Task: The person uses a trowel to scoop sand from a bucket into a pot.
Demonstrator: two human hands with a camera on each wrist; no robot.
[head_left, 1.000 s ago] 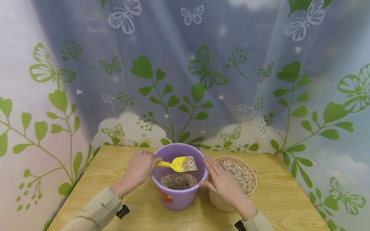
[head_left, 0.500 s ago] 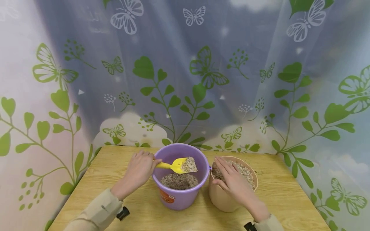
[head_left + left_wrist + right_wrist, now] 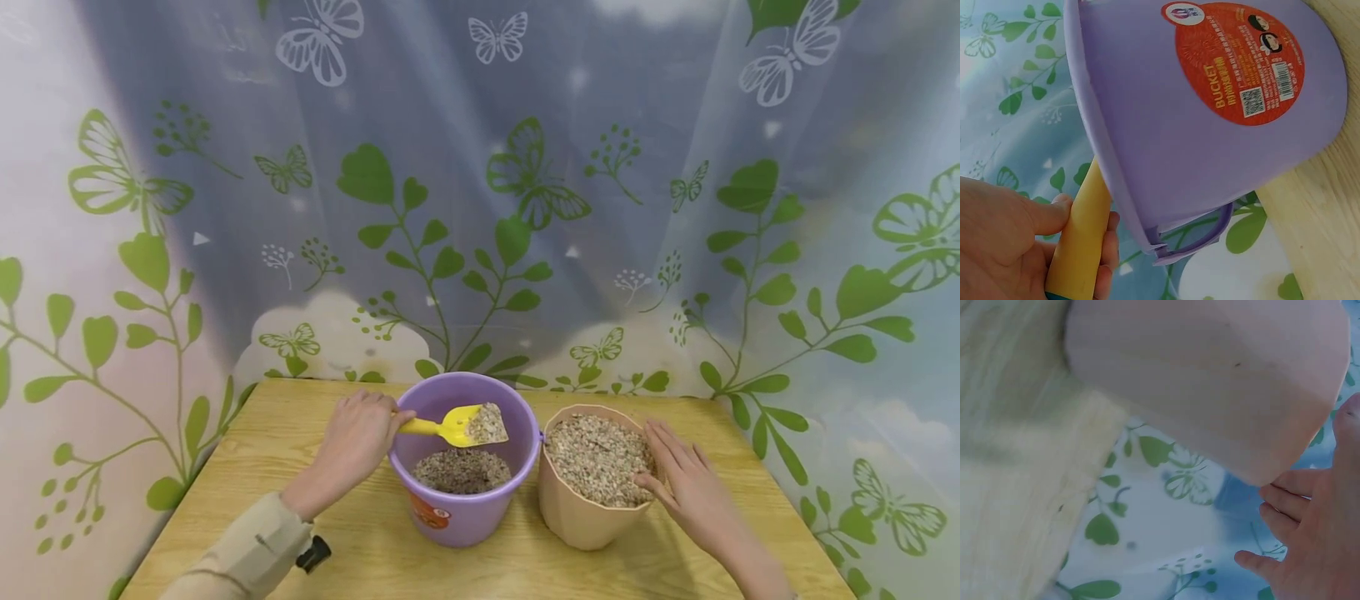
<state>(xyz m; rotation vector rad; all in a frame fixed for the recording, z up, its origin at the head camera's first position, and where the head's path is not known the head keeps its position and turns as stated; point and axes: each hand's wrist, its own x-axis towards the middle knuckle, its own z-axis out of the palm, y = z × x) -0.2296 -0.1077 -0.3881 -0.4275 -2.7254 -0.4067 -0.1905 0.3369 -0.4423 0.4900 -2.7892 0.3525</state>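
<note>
Wooden table [image 3: 375, 517] before a butterfly-print curtain [image 3: 450, 167]. Left hand [image 3: 358, 435] grips a yellow scoop [image 3: 452, 427], loaded but not yet emptied, above granules [image 3: 461, 472] left in the purple bucket [image 3: 480, 518]; right hand [image 3: 693, 493], fingers extended, touches the beige pot [image 3: 583, 525] at its rim, apparently nearly full.

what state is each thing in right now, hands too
Purple bucket: upright, partly filled with grains
Beige pot: upright, filled close to its rim
Yellow scoop: loaded, held over the bucket's opening
Left hand: grips the scoop's handle
Right hand: touches the pot's rim
</note>
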